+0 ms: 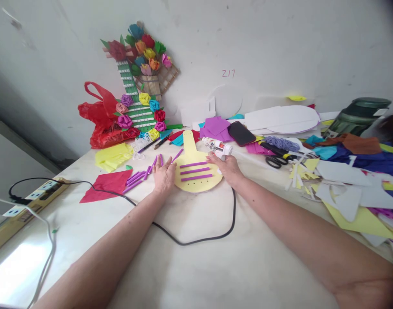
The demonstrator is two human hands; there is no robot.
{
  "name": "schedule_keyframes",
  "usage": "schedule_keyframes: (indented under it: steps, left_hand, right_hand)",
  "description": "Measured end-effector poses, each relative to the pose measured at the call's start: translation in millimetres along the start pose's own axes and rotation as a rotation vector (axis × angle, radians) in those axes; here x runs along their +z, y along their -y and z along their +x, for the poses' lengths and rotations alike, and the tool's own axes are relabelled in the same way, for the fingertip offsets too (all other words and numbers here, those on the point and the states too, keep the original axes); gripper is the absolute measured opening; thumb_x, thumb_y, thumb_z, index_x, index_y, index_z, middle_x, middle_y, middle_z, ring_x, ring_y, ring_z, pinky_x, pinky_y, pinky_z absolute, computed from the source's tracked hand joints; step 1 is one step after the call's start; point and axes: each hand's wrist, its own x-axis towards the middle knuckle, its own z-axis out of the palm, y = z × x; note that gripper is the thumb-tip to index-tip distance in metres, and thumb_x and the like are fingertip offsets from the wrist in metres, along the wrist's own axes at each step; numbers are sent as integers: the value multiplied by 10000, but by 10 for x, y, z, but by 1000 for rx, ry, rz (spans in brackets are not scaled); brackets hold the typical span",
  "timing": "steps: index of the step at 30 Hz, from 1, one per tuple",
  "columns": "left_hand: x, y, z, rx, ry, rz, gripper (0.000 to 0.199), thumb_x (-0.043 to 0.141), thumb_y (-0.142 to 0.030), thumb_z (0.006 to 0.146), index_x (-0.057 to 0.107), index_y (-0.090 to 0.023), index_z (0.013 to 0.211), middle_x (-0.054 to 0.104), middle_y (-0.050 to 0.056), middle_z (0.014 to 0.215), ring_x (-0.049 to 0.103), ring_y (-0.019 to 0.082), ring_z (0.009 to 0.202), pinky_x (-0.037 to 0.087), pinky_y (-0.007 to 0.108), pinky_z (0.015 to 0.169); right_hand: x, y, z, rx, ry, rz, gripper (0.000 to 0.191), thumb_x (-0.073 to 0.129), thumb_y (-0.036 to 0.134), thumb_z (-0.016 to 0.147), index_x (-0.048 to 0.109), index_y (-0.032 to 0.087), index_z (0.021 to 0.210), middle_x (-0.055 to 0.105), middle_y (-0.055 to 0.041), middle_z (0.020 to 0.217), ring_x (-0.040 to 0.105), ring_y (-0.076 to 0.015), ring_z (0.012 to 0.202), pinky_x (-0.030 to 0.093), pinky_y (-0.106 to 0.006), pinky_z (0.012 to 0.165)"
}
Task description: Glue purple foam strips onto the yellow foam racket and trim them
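Note:
A yellow paddle-shaped paper cutout (196, 185) lies on the table with three purple paper rolls (196, 171) set across it in parallel rows. A line of dark dots runs along its lower edge. My left hand (164, 174) rests on the cutout's left edge, fingers stretched out, beside several loose purple paper rolls (135, 180). In my right hand (227, 167), at the cutout's right edge, is a white glue gun (219, 148), its nozzle pointing left. The black cord (196, 243) loops across the table in front of the cutout.
On the left are red paper (102, 187), a power strip (28, 197) and a red bag (109, 120). Paper flowers on a green frame (140, 112) lean against the wall. A phone (241, 133), scissors (276, 161), paper scraps (341, 178) and a dark jar (357, 116) lie to the right.

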Motion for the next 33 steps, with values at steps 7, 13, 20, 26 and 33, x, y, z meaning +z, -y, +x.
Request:
schedule_keyframes:
  steps: [7, 13, 20, 26, 33]
  left_hand:
    - [-101, -291, -85, -332, 31, -289, 430, 359, -358, 858, 572, -222, 1206, 162, 48, 1507, 155, 269, 1370, 136, 443, 1107]
    - [-120, -308, -99, -328, 50, -321, 426, 371, -352, 860, 577, -203, 1201, 109, 24, 1516, 164, 260, 1370, 166, 378, 1111]
    - [-117, -303, -78, -285, 99, -274, 456, 345, -337, 867, 531, -187, 1255, 124, 43, 1510, 102, 270, 1379, 161, 431, 1110]
    - [-105, -288, -75, -240, 113, -238, 491, 336, -339, 870, 468, -169, 1312, 246, 65, 1478, 96, 270, 1379, 182, 438, 1108]
    - [-56, -263, -115, -53, 72, -124, 399, 323, -260, 846, 702, -214, 960, 415, -9, 1392, 139, 305, 1370, 137, 488, 1106]
  right_hand:
    - [-7, -45, 21, -9, 0, -5, 434, 661, 501, 665, 654, 131, 892, 706, -100, 842, 670, -233, 822, 490, -398, 831]
    - [-11, -46, 28, 22, -6, -3, 424, 663, 511, 651, 657, 156, 883, 712, -81, 856, 673, -223, 814, 497, -346, 781]
    - [7, 59, -17, 63, -9, -60, 442, 630, 514, 686, 660, 136, 914, 706, -115, 895, 659, -246, 872, 482, -353, 759]
    - [0, 48, -15, 44, 19, -69, 425, 624, 501, 702, 670, 131, 907, 700, -121, 899, 648, -259, 891, 468, -388, 784]
    - [-2, -13, 7, -1, 75, -84, 418, 617, 497, 708, 668, 147, 930, 691, -98, 939, 630, -254, 939, 449, -408, 852]
